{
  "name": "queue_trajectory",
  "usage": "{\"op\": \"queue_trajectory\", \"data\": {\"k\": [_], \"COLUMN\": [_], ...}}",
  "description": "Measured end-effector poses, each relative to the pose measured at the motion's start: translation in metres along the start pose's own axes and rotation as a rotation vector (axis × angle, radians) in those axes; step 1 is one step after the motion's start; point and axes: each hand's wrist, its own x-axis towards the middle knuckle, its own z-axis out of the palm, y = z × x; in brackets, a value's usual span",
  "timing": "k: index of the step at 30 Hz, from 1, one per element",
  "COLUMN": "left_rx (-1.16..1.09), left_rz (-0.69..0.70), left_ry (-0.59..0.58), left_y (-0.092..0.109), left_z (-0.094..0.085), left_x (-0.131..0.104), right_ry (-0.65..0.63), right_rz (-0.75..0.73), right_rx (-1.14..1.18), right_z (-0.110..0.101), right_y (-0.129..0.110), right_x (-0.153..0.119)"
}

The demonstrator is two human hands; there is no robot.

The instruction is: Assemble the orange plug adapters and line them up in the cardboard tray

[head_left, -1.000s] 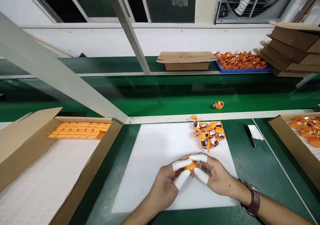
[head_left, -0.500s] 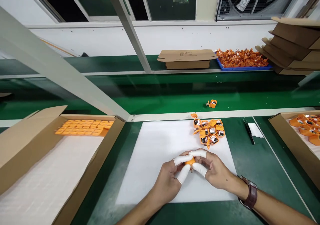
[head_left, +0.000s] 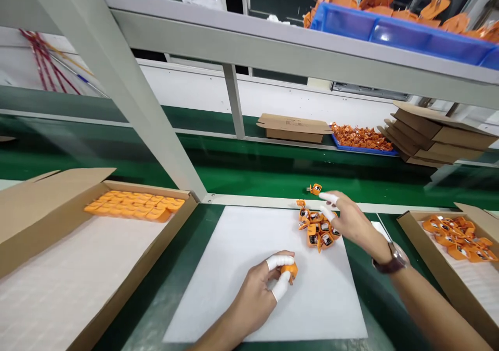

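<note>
Over the white sheet (head_left: 218,273), my left hand (head_left: 263,288) pinches an orange plug piece (head_left: 290,272) between its white-covered thumb and finger. My right hand (head_left: 346,218) is above the far right of the sheet, thumb and forefinger apart, with nothing between them. Beneath and left of its fingertips lies a cluster of orange plug pieces (head_left: 314,231). A single orange plug piece (head_left: 315,189) rests on the green surface beyond the metal rail, just left of my right fingertips.
An open cardboard box (head_left: 144,283) at left holds rows of orange pieces (head_left: 132,204). Another box (head_left: 424,252) stands at right with orange pieces. A metal post (head_left: 156,127) slants down behind the sheet. An overhead shelf carries a blue tray (head_left: 405,34).
My right hand has let go of the orange piece and moved forward and right. My left hand keeps hold of it. The view has shifted, and the overhead shelf now shows.
</note>
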Motion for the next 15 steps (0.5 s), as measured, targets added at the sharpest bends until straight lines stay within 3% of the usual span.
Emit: {"op": "queue_trajectory", "data": {"k": [4, 7, 11, 15], "left_rx": [-0.005, 0.01, 0.045, 0.063], "left_rz": [0.044, 0.082, 0.103, 0.129], "left_ry": [-0.051, -0.053, -0.074, -0.091], "left_y": [-0.005, -0.012, -0.021, -0.021], "left_z": [0.007, 0.009, 0.01, 0.009], "left_x": [-0.005, -0.007, -0.007, -0.006], "right_ry": [-0.108, -0.146, -0.198, -0.204], "right_rz": [0.162, 0.171, 0.111, -0.018], "right_rx": [-0.111, -0.1, -0.044, 0.024], "right_z": [0.011, 0.026, 0.036, 0.032], "right_y": [0.038, 0.046, 0.028, -0.014], "right_x": [0.058, 0.089, 0.117, 0.112]}}
